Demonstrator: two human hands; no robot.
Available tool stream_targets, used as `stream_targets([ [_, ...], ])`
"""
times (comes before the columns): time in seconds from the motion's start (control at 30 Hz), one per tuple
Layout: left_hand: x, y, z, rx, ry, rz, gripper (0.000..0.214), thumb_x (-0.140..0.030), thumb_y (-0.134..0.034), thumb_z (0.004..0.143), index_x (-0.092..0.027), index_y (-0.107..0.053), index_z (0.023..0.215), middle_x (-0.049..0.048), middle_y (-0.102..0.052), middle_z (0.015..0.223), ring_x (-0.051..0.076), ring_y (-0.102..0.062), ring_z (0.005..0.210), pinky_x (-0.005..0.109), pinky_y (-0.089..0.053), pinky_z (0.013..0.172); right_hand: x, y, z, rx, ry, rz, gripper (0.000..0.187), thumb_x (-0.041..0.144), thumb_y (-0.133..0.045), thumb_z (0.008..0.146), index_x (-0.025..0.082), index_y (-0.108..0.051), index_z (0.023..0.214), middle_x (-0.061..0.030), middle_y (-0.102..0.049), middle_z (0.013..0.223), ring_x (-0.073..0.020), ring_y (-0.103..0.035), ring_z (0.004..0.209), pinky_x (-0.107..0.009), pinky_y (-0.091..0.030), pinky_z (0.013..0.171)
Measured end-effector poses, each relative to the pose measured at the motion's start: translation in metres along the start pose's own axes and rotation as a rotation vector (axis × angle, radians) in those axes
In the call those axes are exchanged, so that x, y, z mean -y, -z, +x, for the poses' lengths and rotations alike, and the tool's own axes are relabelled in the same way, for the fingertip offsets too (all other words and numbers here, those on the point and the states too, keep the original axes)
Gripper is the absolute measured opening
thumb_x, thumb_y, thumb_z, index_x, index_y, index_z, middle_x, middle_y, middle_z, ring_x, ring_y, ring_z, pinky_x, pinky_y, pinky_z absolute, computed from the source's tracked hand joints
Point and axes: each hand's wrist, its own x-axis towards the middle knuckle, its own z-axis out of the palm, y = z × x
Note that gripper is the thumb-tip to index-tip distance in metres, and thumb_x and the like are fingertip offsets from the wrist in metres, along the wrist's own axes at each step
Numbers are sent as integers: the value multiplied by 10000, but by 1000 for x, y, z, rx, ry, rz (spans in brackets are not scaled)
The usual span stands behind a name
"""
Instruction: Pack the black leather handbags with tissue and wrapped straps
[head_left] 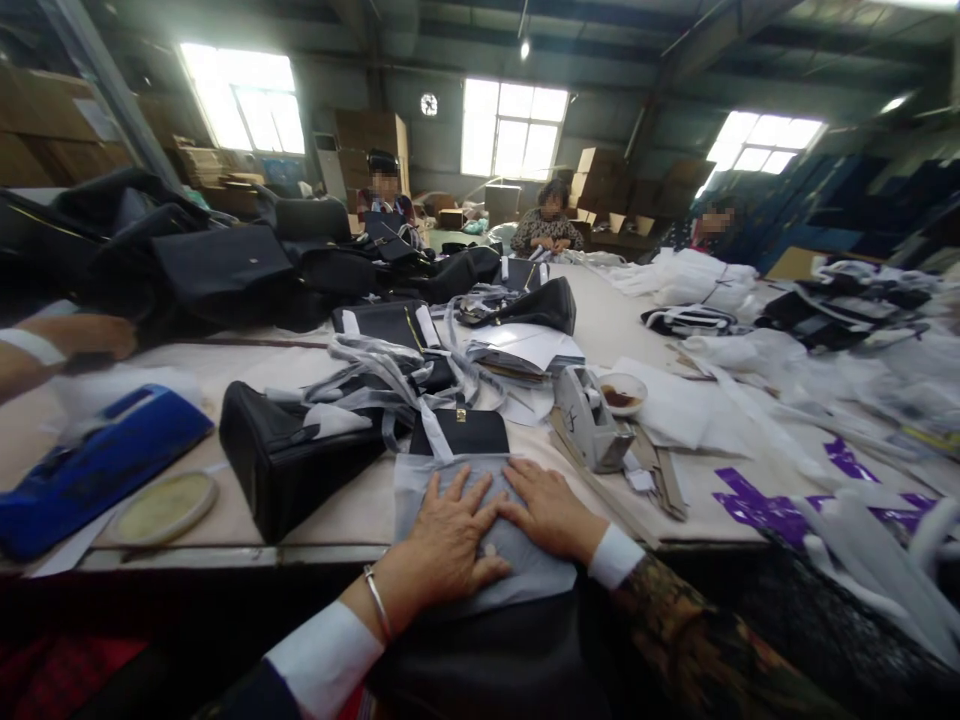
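My left hand (454, 535) lies flat with spread fingers on a thin, translucent white sheet (536, 580). Beside it my right hand (551, 507) presses on the same sheet, its fingers also stretched out. The sheet covers part of a black handbag (487, 655) that overhangs the table's front edge. Just beyond my fingertips is a black flap (480, 434) with a gold clasp; whether it belongs to this bag I cannot tell. A second black handbag (300, 460) lies on its side to the left, near wrapped straps (375, 365).
A grey tape dispenser (589, 420) stands right, by a small dish (622, 393). Left are a blue tape dispenser (105, 465), a round shallow dish (165, 507) and another person's hand (97, 338). Black bags (225, 262) pile behind; purple wrap (757, 500) lies right. Several people sit beyond.
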Motion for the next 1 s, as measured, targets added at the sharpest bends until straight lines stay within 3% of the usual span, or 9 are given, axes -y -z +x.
stream_targets([
  [0.13, -1, 1, 1, 6, 1, 30, 841, -746, -475, 859, -309, -313, 1560, 140, -315, 1628, 483, -205, 1475, 762, -104, 1117, -9, 29, 6, -137, -78, -113, 430, 399, -525, 991, 134, -611, 1319, -188, -493, 1488, -375, -344, 1430, -580, -285, 1132],
  [0.23, -2, 1, 2, 8, -3, 33, 844, -744, -481, 858, -301, -318, 1558, 146, -319, 1624, 483, -213, 1472, 758, -110, 1119, 3, 35, 4, -229, 51, -55, 399, 340, -536, 983, 148, -611, 1325, -166, -487, 1498, -336, -364, 1423, -513, -311, 1141],
  [0.37, -1, 0, 1, 10, -12, 15, 824, -757, -475, 853, -327, -340, 1543, 134, -310, 1627, 476, -204, 1478, 762, -93, 1124, 19, 19, -2, -46, 269, 40, 567, 428, -551, 969, 205, -472, 1484, -141, -391, 1576, -351, -345, 1441, -553, -321, 1135],
  [0.5, 0, 1, -1, 10, -11, -22, 856, -760, -496, 838, -338, -298, 1556, 122, -277, 1641, 478, -194, 1479, 774, -81, 1122, 17, 16, 4, -9, 162, 48, 668, 505, -581, 936, 169, -456, 1499, -183, -392, 1566, -400, -335, 1441, -606, -315, 1129],
  [0.6, 0, 2, -3, 3, -4, -42, 810, -767, -489, 835, -335, -387, 1513, 121, -341, 1608, 465, -198, 1480, 771, -80, 1127, 24, 30, 23, -56, 216, 116, 521, 407, -630, 916, 193, -593, 1390, -154, -461, 1526, -342, -408, 1409, -513, -327, 1165],
  [0.7, 0, 3, -6, -15, 6, -56, 816, -779, -479, 829, -335, -397, 1509, 133, -428, 1548, 443, -285, 1445, 755, -80, 1138, 43, 38, 53, 8, 271, 237, 482, 378, -596, 941, 223, -592, 1397, -114, -531, 1474, -271, -471, 1372, -418, -356, 1168],
  [0.87, -2, 11, -5, -33, 20, -47, 833, -785, -484, 818, -354, -377, 1523, 133, -419, 1560, 447, -329, 1420, 724, -133, 1145, 81, 37, 110, 62, 202, 243, 517, 437, -639, 898, 188, -629, 1351, -170, -616, 1365, -379, -558, 1269, -547, -445, 1052],
  [0.93, -4, 13, -3, -18, 30, -34, 801, -754, -512, 821, -369, -392, 1514, 127, -454, 1538, 449, -371, 1398, 723, -170, 1135, 97, 38, 127, 69, 185, 288, 484, 432, -640, 901, 160, -662, 1301, -149, -690, 1257, -337, -640, 1167, -465, -511, 989],
  [1.0, -6, 10, -2, 0, 40, -5, 715, -699, -538, 836, -364, -474, 1464, 122, -505, 1503, 451, -410, 1378, 717, -216, 1123, 115, 37, 142, 57, 196, 359, 457, 458, -637, 915, 227, -656, 1308, -42, -722, 1224, -222, -679, 1121, -291, -539, 941],
])
